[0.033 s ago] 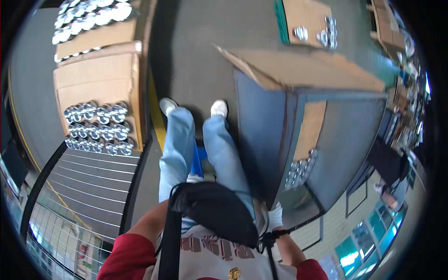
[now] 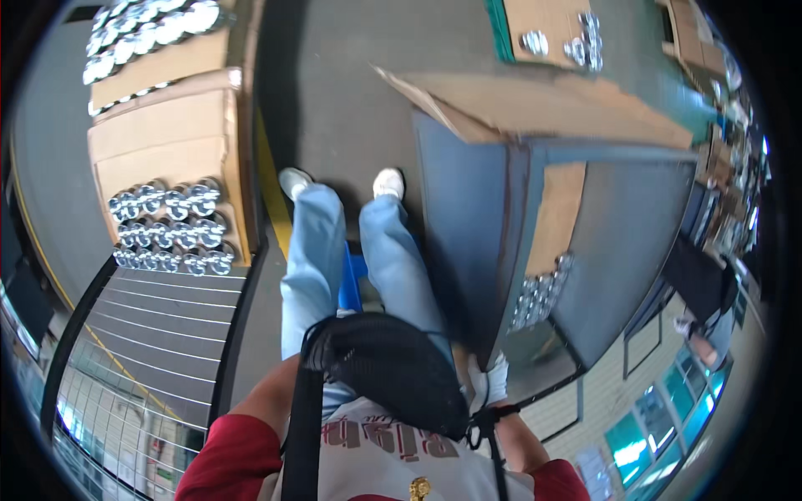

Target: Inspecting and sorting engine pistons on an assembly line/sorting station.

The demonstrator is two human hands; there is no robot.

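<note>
My right hand (image 2: 493, 382), in a white glove, is at the near lower corner of a blue-grey metal box (image 2: 464, 225). Its fingers are small and partly hidden, so whether it grips the corner cannot be made out. My left forearm (image 2: 271, 391) runs behind a black mesh pouch (image 2: 388, 367) hanging in front of me, which hides the left hand. Several shiny round metal parts (image 2: 539, 292) stand on the box beside a strip of cardboard (image 2: 557, 213). A bent cardboard sheet (image 2: 551, 104) lies along the box's far edge.
On the left, rows of chromed parts (image 2: 171, 225) sit on cardboard (image 2: 159, 154) beside a wire rack (image 2: 159, 334). A blue stool (image 2: 351, 280) shows between my legs. Far right, more parts (image 2: 589, 46) lie on cardboard. Another person (image 2: 706, 334) is at the right.
The view has shifted slightly, so the shoes and box appear a little higher. My right glove stays by the box corner.
</note>
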